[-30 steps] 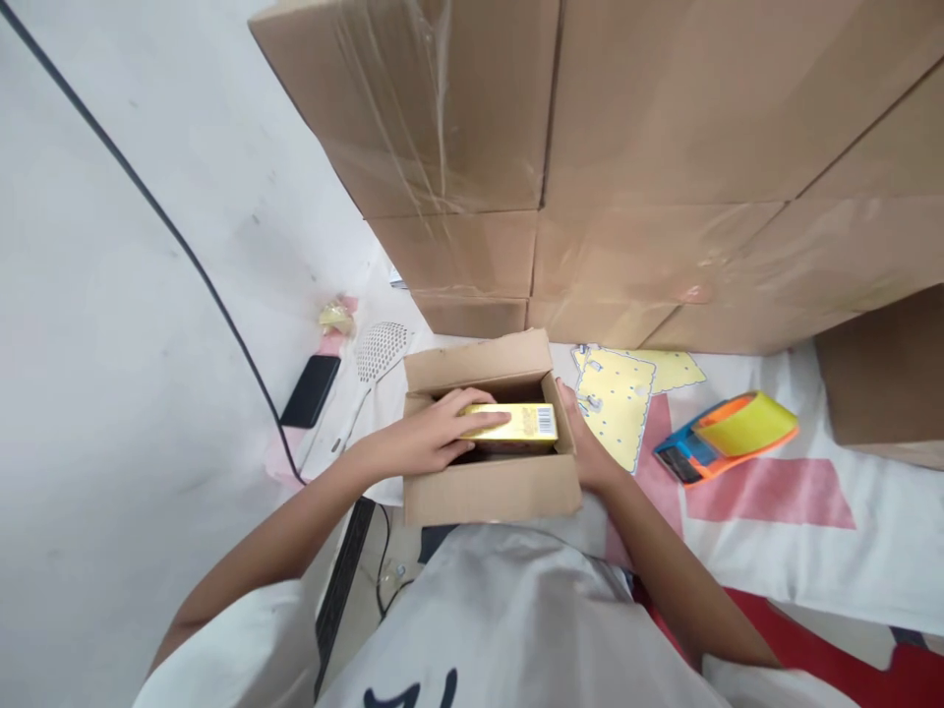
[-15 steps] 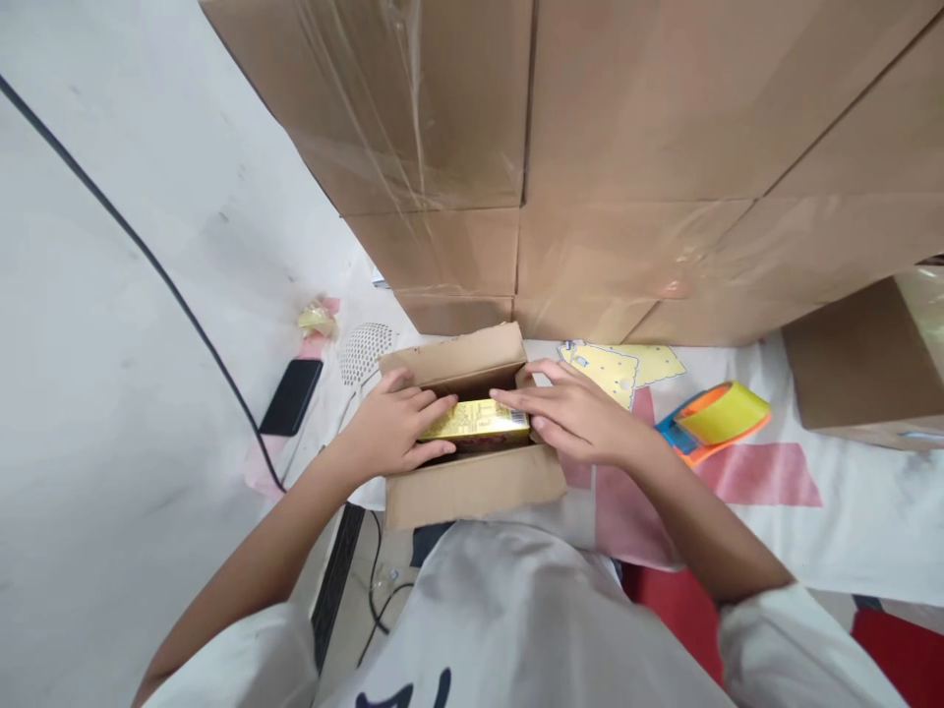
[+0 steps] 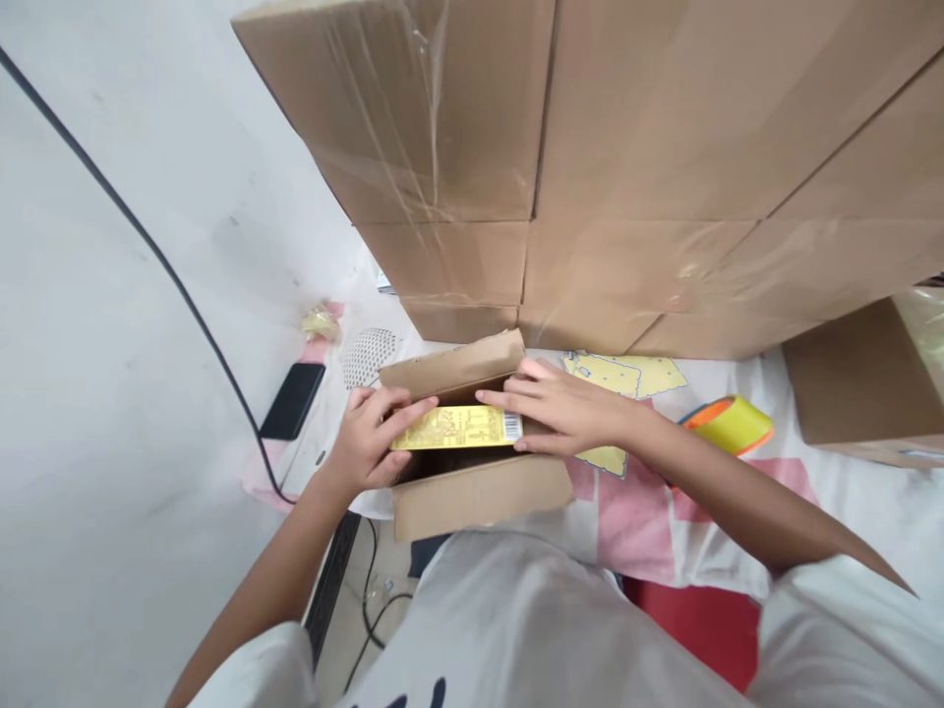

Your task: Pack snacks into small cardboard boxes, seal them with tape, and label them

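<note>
A small shiny yellow box (image 3: 457,427) with a barcode at its right end lies in the mouth of an open cardboard carton (image 3: 483,497). The carton's near and far flaps are folded outward. My left hand (image 3: 369,438) grips the yellow box's left end, with the index finger along the far edge and the thumb at the near side. At the other end, my right hand (image 3: 553,405) holds the box between its fingers and thumb. The carton's inside is mostly dark and covered by the box and my hands.
Large stacked cardboard boxes (image 3: 619,157) wrapped in clear film stand behind the carton. Yellow patterned paper pieces (image 3: 656,376) and a yellow-and-orange tape roll (image 3: 734,425) lie to the right, before another brown box (image 3: 859,374). At left are a black phone (image 3: 293,401) and a cable (image 3: 177,290).
The yellow box has shifted left and its printed top now faces me more fully. My left hand has moved left with it. My right forearm now covers part of the tape roll.
</note>
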Demonstrator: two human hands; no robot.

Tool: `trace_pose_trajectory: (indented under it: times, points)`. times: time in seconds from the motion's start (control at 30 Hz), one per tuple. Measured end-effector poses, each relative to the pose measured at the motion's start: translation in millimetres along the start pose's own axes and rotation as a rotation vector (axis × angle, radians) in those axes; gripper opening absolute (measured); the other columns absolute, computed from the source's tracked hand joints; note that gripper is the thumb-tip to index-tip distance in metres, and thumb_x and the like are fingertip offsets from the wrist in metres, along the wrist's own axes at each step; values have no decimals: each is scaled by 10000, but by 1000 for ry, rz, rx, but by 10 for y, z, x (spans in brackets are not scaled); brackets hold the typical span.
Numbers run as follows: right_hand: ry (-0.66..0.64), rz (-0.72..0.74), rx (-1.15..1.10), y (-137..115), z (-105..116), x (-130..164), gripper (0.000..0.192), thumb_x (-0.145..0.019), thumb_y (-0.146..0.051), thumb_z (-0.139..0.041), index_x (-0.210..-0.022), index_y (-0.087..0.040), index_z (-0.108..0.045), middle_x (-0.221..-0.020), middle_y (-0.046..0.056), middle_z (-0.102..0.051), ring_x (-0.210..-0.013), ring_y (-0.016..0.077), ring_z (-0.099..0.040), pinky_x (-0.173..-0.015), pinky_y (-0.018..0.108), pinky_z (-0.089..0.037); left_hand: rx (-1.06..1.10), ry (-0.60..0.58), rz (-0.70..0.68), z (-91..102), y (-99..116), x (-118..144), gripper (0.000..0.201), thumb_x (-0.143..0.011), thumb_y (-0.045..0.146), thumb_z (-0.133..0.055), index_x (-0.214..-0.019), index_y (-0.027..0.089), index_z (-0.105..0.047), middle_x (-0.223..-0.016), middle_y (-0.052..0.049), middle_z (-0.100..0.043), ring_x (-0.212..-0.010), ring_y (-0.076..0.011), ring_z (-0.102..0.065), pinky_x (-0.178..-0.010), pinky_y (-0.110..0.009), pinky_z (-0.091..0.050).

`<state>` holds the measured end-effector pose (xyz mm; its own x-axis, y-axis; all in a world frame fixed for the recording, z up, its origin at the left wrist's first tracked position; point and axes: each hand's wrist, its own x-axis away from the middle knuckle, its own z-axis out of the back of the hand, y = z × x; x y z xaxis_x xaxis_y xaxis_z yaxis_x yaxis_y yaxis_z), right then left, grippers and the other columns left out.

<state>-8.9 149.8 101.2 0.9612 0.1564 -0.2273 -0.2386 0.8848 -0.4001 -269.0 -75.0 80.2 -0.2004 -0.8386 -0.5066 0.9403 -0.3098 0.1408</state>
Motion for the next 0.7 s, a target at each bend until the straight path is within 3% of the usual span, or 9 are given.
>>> trace_pose_trajectory:
  times: [0.1,0.23,0.33,0.4,0.47,0.53,0.6,0.7]
  points:
    - [149,-30,-108,37,47,100,609,-1005,-477,-568,-1546,-226,-444,-1097,103,-586,-1023,270,-475,-933,446,-457,-11,119,38,-11,20,52,532,-1026,428,-330,-1431,212,-598,-1098,-138,-631,-939,-264,-591,-849,-433,-404]
    - [363,-32,-280,75,-40,227,376,-987,-466,-583,-1298,-255,-607,-1072,93,-586,-1015,268,-516,-903,447,-456,1,22,-24,-66,53,77,336,-964,300,-470,-1186,246,-717,-1059,-96,-686,-872,-219,-632,-854,-430,-399]
    - [547,-92,-366,84,-205,307,372,-994,-510,-527,-1264,-273,-623,-1092,99,-617,-1023,289,-567,-912,484,-471,36,220,-17,-153,49,136,299,-967,327,-443,-975,244,-730,-891,-86,-645,-779,-223,-600,-796,-434,-428]
    - [612,-144,-392,79,-332,359,479,-985,-554,-516,-1382,-291,-571,-1218,118,-618,-1121,324,-579,-961,523,-484,67,389,37,-204,53,168,305,-980,339,-425,-987,241,-713,-922,-106,-614,-838,-255,-603,-786,-442,-468]
    - [642,-183,-387,61,-447,406,587,-964,-573,-544,-1488,-313,-492,-1345,124,-587,-1229,350,-555,-1010,547,-480,111,433,96,-215,73,160,299,-991,310,-416,-1065,237,-697,-1005,-123,-612,-924,-272,-612,-804,-442,-503]
    - [670,-227,-360,33,-537,440,651,-946,-573,-575,-1533,-325,-443,-1395,122,-567,-1272,361,-535,-1005,546,-489,152,275,129,-169,105,101,262,-995,267,-447,-1110,237,-680,-1065,-118,-646,-974,-258,-620,-851,-430,-515]
    - [697,-289,-327,5,-600,452,667,-937,-572,-584,-1536,-319,-434,-1385,128,-570,-1277,368,-528,-964,534,-507,158,0,142,-86,141,0,249,-989,270,-524,-1195,233,-658,-1170,-111,-681,-1048,-250,-623,-919,-423,-509]
    - [759,-340,-293,-17,-670,429,670,-937,-592,-557,-1525,-296,-430,-1352,142,-583,-1275,376,-526,-970,560,-497,65,-307,142,11,204,-190,442,-980,360,-599,-1396,214,-571,-1377,-130,-638,-1135,-268,-606,-952,-429,-498]
